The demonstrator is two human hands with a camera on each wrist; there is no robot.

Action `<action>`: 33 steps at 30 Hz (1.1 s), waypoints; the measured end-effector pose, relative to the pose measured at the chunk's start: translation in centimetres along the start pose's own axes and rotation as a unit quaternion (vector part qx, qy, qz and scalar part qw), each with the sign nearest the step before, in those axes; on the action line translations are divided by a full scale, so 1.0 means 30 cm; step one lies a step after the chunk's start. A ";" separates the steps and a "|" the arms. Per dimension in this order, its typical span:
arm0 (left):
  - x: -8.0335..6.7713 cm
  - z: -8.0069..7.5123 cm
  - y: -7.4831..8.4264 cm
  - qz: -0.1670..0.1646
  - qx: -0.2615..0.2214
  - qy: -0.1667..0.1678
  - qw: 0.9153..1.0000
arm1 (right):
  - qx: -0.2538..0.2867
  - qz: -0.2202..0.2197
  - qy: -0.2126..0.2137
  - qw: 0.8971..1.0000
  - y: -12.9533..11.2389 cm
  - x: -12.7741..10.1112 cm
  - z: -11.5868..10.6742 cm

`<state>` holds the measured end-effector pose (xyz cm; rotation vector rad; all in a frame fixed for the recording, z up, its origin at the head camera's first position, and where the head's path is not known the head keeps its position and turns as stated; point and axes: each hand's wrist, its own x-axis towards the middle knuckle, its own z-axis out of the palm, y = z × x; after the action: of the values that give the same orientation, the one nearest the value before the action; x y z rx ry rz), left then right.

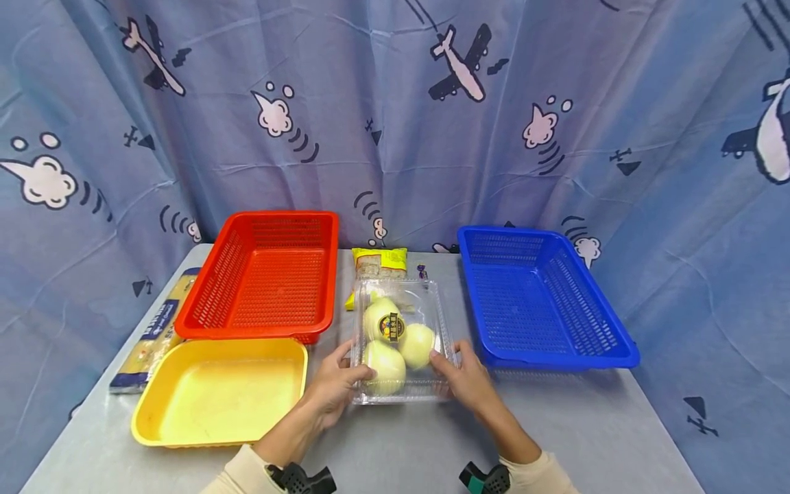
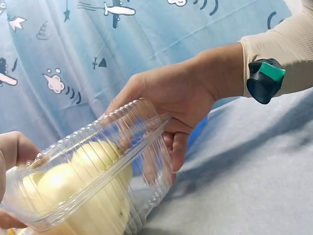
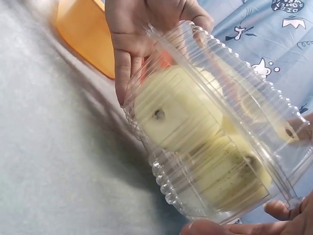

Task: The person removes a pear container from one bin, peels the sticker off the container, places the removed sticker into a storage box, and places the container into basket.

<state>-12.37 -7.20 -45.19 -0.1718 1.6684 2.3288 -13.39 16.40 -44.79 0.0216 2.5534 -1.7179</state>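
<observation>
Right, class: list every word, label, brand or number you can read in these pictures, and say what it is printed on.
None can be read.
Round sticker on a fruit in the clear box: too small.
Yellow packet behind the box: print blurred.
Pasta packet beside the red basket: lettering too small.
Curtain: letters partly cut off, blurred.

This looks like a staged recording corner rather than a lived-in room. A blue curtain printed with cartoon planes and clouds fills the whole background and wraps round both sides of the frame. In front of it a grey desk carries sorting bins: a red basket left of centre, a blue basket at right, a yellow tray at lower left.
</observation>
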 end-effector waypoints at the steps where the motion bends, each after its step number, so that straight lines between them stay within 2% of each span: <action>1: 0.001 -0.002 -0.003 -0.001 0.002 0.002 1.000 | -0.001 0.002 0.000 1.000 0.004 0.000 0.002; 12: 0.007 -0.014 -0.025 -0.015 0.027 0.019 0.999 | -0.009 0.009 0.005 1.000 0.031 0.002 0.025; 20: 0.014 -0.027 -0.041 -0.024 0.040 0.023 0.999 | -0.054 0.012 0.005 0.998 0.048 0.004 0.036; 26: 0.014 -0.037 -0.045 -0.032 0.050 0.027 0.998 | -0.051 0.018 0.006 0.999 0.050 0.003 0.046; 33: 0.016 -0.040 -0.050 -0.039 0.052 0.032 0.997 | -0.102 0.026 0.009 0.994 0.034 0.004 0.038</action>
<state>-12.48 -7.80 -47.06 -0.2874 1.7740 2.1955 -13.42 15.72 -46.18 0.0920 2.7025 -1.4379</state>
